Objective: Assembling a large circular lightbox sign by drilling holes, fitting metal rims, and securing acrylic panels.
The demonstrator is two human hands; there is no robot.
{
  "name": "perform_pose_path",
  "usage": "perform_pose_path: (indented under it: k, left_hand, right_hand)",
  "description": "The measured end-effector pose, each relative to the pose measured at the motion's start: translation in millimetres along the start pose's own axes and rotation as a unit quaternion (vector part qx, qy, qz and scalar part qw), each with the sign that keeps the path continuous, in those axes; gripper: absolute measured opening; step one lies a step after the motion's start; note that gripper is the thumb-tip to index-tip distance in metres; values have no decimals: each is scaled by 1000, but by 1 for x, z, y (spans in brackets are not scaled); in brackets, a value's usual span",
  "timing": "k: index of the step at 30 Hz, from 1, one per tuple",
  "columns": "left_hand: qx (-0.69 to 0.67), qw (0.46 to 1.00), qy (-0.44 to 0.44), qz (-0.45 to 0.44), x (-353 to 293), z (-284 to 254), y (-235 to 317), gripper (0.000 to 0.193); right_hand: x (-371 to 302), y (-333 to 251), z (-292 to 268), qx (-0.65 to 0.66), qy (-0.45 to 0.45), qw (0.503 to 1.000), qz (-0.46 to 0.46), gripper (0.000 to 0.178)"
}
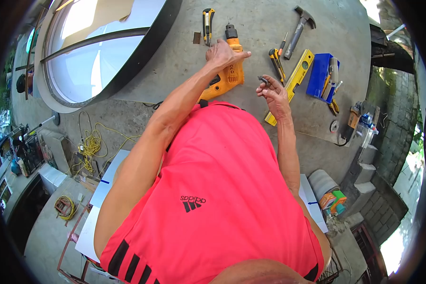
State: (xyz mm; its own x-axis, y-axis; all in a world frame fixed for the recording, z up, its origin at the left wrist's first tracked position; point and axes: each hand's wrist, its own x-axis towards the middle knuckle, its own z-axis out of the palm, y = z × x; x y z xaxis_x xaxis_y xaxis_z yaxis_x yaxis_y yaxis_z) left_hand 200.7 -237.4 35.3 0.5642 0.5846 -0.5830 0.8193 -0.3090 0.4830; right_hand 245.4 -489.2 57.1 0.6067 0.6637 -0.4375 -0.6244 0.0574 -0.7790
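Orange drill (235, 75) on the desk (258, 26), right in front of the person, left hand (222, 55) across it, thumb stretched out; can't tell if it grips! Right hand (275, 98) pinches a small dark piece (263, 80), yellow level (296, 78) near it, then a blue bin (318, 75), hammer (296, 40) farther off.

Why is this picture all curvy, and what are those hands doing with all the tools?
There's no robot here! A person wears a fisheye camera on their head, looking down, so straight edges bend. That big pink shape is their shirt. Their left hand lies over a yellow drill. Their right hand holds a small dark piece, too tiny to name surely. On the grey surface are also a hammer, a yellow level and a blue box.
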Motion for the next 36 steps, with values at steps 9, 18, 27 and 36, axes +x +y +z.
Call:
perform_pose_path:
  k: [9,18,27,36]
  left_hand:
    - [24,1000,8,4,16,5,-2,102]
    - [-462,882,-57,78,-10,-33,-22,88]
    - [-676,664,-252,197,-54,-94,-39,77]
    - [-719,572,-238,317,-85,-150,-26,95]
  right_hand:
    - [13,43,-24,-228,136,963,52,29]
    - [42,0,-20,-159,58,986,-1,31]
    - [70,-61,41,-51,-10,998,-42,21]
    - [59,-103,103,-66,-70,991,-89,14]
